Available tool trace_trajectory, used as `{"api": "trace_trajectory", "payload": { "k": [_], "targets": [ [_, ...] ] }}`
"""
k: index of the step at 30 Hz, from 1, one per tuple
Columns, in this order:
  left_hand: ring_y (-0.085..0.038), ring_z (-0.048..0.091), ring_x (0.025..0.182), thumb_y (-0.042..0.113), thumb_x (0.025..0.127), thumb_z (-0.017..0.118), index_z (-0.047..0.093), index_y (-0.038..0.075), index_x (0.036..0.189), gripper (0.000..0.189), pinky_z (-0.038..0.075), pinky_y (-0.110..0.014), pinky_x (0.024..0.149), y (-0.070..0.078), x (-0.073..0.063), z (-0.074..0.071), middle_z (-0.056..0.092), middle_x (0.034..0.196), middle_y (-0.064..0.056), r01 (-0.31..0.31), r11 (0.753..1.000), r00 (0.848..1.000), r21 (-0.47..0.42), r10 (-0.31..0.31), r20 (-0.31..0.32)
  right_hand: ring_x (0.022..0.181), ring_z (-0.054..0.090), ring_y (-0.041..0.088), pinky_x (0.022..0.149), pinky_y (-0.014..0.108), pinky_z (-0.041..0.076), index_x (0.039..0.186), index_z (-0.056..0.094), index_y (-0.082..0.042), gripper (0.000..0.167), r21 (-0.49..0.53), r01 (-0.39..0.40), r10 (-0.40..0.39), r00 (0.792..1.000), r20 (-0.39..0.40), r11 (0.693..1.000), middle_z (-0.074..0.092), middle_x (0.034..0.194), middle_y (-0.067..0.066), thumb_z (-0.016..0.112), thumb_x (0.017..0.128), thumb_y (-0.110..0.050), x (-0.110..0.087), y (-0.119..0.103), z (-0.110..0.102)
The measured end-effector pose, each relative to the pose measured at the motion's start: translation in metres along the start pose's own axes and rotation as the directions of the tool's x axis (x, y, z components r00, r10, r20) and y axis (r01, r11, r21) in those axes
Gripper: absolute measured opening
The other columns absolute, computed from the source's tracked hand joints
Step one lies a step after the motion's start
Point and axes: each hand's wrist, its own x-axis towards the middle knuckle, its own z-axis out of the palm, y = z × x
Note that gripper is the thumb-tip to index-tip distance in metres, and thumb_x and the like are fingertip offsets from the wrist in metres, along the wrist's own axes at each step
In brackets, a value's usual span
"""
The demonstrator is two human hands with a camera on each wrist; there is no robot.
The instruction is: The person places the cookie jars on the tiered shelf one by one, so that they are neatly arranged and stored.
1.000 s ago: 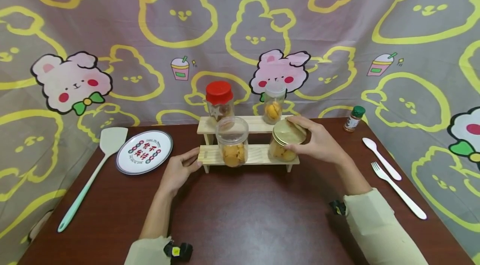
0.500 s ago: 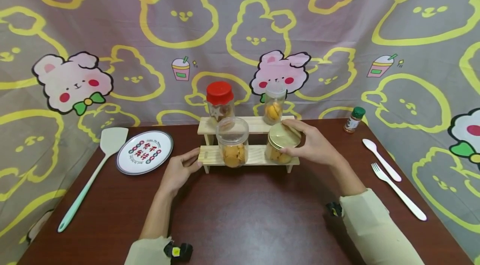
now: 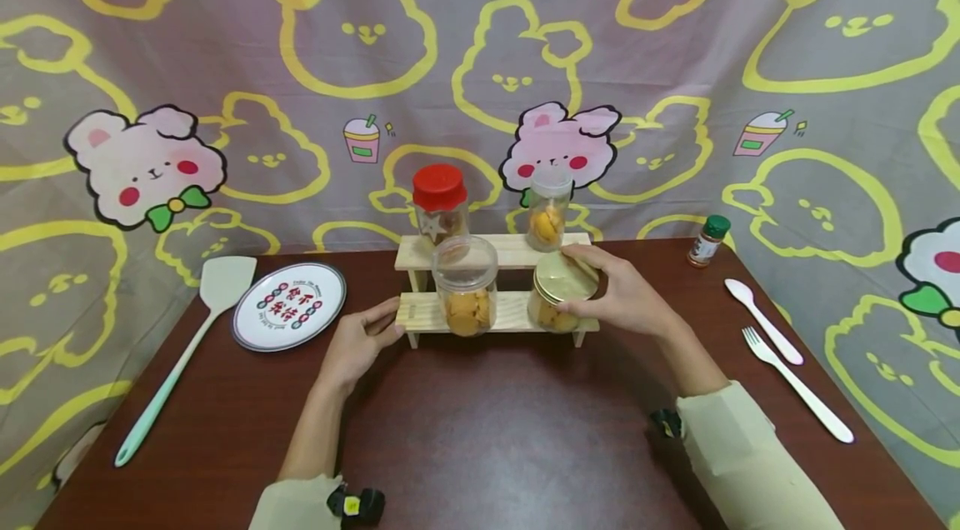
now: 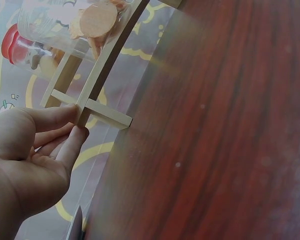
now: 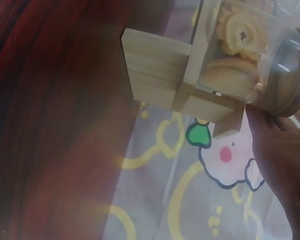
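Note:
A two-step wooden rack (image 3: pixel 513 312) holds several cookie jars. My left hand (image 3: pixel 358 347) pinches the left end of its lower board; in the left wrist view thumb and fingertips meet at the board's corner (image 4: pixel 81 112). With my right hand (image 3: pixel 628 295) I grip a gold-lidded jar (image 3: pixel 551 311) by the lid, upright at the right of the lower step. Its cookies (image 5: pixel 235 75) show through the glass in the right wrist view, its base at the board. Left of it on that step stands a clear-lidded jar (image 3: pixel 467 301) of cookies.
On the upper step are a red-lidded jar (image 3: pixel 440 190) and a slim white-lidded jar (image 3: pixel 549 217). A spatula (image 3: pixel 187 347) and a plate (image 3: pixel 288 307) lie at left. At right are a green-capped seasoning bottle (image 3: pixel 708 242), a spoon (image 3: pixel 763 320) and a fork (image 3: pixel 798 384).
My right hand has shifted the gold-lidded jar a little left and lower on the lower step. The left hand has stayed on the rack's end.

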Motion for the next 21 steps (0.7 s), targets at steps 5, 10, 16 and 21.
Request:
{"api": "trace_trajectory", "payload": {
  "k": [5,10,16,21],
  "targets": [
    [-0.031,0.047,0.137,0.001,0.096,0.067,0.056,-0.002,0.143,0.048,0.047,-0.023,0.099,-0.0007,0.0003,0.0006,0.048,0.152,-0.015,-0.003,1.0,1.0,0.003,0.003,-0.003,0.113,0.054,0.024,0.092,0.028,0.046,0.145,0.052,-0.001,0.079,0.005,0.007,-0.007,1.0,0.005,1.0,0.056,0.141,0.012,0.09,0.078,-0.021,0.0,0.0001,0.0013],
    [-0.031,0.046,0.138,0.002,0.097,0.068,0.055,-0.003,0.143,0.048,0.046,-0.025,0.102,0.0008,0.0001,0.0,0.048,0.151,-0.017,-0.01,1.0,1.0,-0.001,0.01,0.0,0.113,0.055,0.023,0.093,0.031,0.047,0.145,0.052,-0.001,0.08,0.009,0.003,-0.003,1.0,0.01,1.0,0.056,0.14,0.012,0.091,0.077,-0.021,0.0004,0.0006,0.0016],
    [-0.029,0.047,0.138,0.002,0.097,0.067,0.055,-0.002,0.143,0.048,0.047,-0.022,0.1,0.0001,0.0003,0.0005,0.049,0.151,-0.015,-0.001,1.0,1.0,0.01,0.001,0.001,0.116,0.054,0.024,0.095,0.028,0.046,0.145,0.052,-0.001,0.081,0.007,0.003,-0.003,1.0,0.011,1.0,0.056,0.142,0.012,0.091,0.077,-0.021,0.0009,0.0002,0.0021],
    [-0.031,0.046,0.138,0.002,0.097,0.067,0.055,-0.003,0.143,0.048,0.046,-0.021,0.099,-0.0013,0.0008,-0.0001,0.049,0.151,-0.016,-0.008,1.0,1.0,0.015,0.008,-0.001,0.117,0.054,0.024,0.097,0.033,0.046,0.145,0.052,-0.002,0.082,0.001,-0.008,0.008,1.0,0.015,1.0,0.055,0.143,0.011,0.091,0.077,-0.022,0.0003,-0.0009,0.0028]
  ]
}}
